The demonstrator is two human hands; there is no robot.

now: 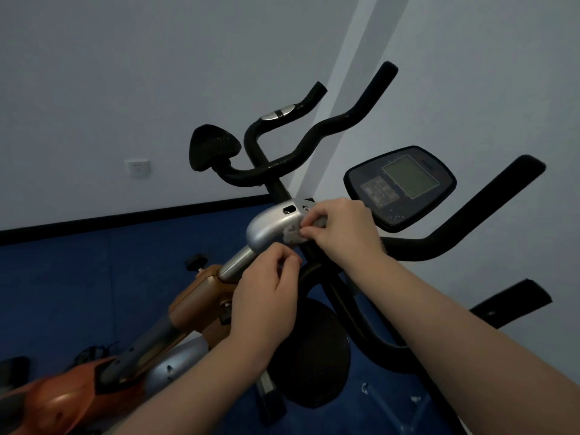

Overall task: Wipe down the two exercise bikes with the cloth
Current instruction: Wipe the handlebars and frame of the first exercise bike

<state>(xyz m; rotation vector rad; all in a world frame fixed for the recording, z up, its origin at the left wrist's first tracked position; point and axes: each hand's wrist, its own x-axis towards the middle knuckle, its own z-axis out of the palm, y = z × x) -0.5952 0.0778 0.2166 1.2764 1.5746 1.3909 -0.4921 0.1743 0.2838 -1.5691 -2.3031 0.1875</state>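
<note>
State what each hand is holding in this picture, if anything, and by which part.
The right hand pinches the bunched grey cloth at its upper edge, pressing it on the silver stem cover. The left hand seems to hold nothing.

2 bikes side by side, orange bike (94,372) on the left, console (400,186) on the right one, handlebars (314,136) behind the stem cap (273,224), cloth (293,235) against the cap, wall socket (137,168) far left on the wall

Dim, bluish light, soft shadows (wide-angle bending at edges).
</note>
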